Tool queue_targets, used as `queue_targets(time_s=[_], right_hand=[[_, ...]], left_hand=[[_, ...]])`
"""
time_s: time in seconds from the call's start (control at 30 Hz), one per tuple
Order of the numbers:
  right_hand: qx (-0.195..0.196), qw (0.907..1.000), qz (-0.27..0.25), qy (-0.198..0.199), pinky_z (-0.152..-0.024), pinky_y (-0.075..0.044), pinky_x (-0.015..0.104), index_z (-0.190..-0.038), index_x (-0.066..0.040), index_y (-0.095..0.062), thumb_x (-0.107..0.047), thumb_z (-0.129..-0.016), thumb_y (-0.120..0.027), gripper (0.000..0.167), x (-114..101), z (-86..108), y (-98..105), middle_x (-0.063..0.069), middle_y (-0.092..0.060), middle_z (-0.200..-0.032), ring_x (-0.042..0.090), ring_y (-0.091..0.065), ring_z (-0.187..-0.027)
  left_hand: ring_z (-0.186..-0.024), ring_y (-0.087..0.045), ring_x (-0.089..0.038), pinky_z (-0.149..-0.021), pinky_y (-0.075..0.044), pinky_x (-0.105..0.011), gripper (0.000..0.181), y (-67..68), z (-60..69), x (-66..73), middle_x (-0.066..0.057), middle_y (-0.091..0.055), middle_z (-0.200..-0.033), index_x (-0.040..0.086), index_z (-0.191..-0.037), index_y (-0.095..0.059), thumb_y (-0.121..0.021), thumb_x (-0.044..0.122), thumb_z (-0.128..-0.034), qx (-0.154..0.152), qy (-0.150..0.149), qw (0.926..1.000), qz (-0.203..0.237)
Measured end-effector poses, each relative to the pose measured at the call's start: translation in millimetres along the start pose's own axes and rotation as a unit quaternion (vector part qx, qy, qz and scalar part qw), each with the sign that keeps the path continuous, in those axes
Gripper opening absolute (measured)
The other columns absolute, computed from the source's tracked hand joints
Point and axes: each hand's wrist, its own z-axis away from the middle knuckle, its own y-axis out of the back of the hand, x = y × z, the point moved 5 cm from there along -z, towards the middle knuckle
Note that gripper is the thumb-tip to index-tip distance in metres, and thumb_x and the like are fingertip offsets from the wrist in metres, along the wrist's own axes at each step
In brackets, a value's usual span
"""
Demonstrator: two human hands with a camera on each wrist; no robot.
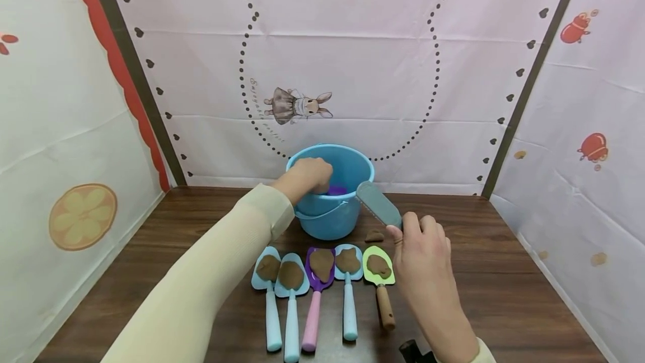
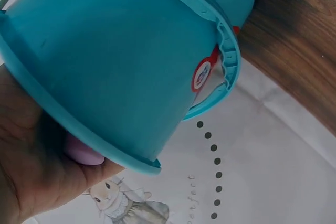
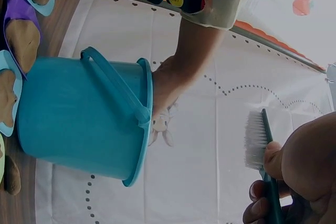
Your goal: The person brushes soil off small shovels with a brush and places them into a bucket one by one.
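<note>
A blue bucket (image 1: 327,223) stands at the back of the table. My left hand (image 1: 313,172) reaches over its rim and grips the pink handle (image 2: 84,151) of a toy shovel. In the head view, a purple part (image 1: 336,190) shows inside the bucket beside that hand; the rest of the shovel is hidden by the bucket wall. To the right of the bucket, my right hand (image 1: 422,256) holds a teal brush (image 1: 379,204) up in the air. White bristles (image 3: 255,140) line one side of it in the right wrist view.
Several toy shovels lie in a row before the bucket: light blue ones (image 1: 292,318), a purple one with a pink handle (image 1: 312,318), and a green one with a wooden handle (image 1: 385,307). Each bears a brown lump. Another brown lump (image 1: 374,236) lies on the table. Patterned cloth surrounds the table.
</note>
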Motion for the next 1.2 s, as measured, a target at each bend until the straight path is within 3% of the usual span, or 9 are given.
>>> queue_targets(time_s=[0.23, 0.67, 0.83, 1.03, 1.2], right_hand=[[-0.001, 1.0, 0.001, -0.002, -0.062, -0.033, 0.038, -0.087, -0.003, -0.051, -0.027, -0.097, -0.064, 0.03, 0.0, 0.3, -0.7, 0.008, -0.038, -0.074, 0.026, -0.04, -0.067], [-0.019, 0.9998, 0.003, -0.009, -0.062, -0.031, 0.036, -0.087, -0.004, -0.05, -0.029, -0.099, -0.061, 0.031, -0.9, 0.6, -2.8, 0.008, -0.037, -0.074, 0.025, -0.038, -0.067], [-0.023, 0.9997, 0.004, -0.01, -0.062, -0.031, 0.037, -0.086, -0.004, -0.05, -0.028, -0.099, -0.063, 0.03, -1.9, 0.6, -3.0, 0.008, -0.038, -0.075, 0.026, -0.038, -0.068], [-0.026, 0.9996, 0.002, -0.011, -0.062, -0.031, 0.036, -0.086, -0.004, -0.05, -0.028, -0.099, -0.063, 0.029, -2.5, 0.8, -3.0, 0.008, -0.038, -0.075, 0.026, -0.038, -0.067], [-0.03, 0.9995, 0.002, -0.01, -0.063, -0.031, 0.036, -0.087, -0.005, -0.05, -0.029, -0.1, -0.061, 0.03, -3.2, 1.9, -3.3, 0.008, -0.037, -0.074, 0.025, -0.037, -0.067]], left_hand=[[-0.091, -0.063, -0.027, -0.079, -0.056, -0.041, 0.032, -1.1, -0.2, -5.0, -0.013, -0.067, -0.116, 0.007, -0.129, -0.064, -0.06, 0.016, -0.0987, 0.015, -0.008, 0.9998, 0.007], [-0.092, -0.063, -0.027, -0.081, -0.056, -0.045, 0.031, -0.9, 0.1, -6.6, -0.013, -0.067, -0.116, 0.008, -0.127, -0.065, -0.061, 0.02, -0.0982, 0.018, -0.009, 0.9998, 0.007], [-0.088, -0.064, -0.025, -0.079, -0.057, -0.044, 0.027, 1.8, 1.5, -7.0, -0.011, -0.069, -0.109, 0.009, -0.121, -0.068, -0.061, 0.021, -0.0978, 0.029, -0.016, 0.9995, 0.003], [-0.103, -0.067, -0.027, -0.087, -0.056, -0.051, 0.033, 12.1, 11.3, -4.0, -0.009, -0.069, -0.112, 0.013, -0.125, -0.066, -0.061, 0.035, -0.1012, 0.079, -0.036, 0.9962, 0.008], [-0.113, -0.063, -0.026, -0.088, -0.055, -0.053, 0.041, 21.7, 40.7, 5.1, -0.006, -0.067, -0.122, 0.018, -0.133, -0.063, -0.058, 0.044, -0.102, 0.171, -0.046, 0.9842, 0.005]])
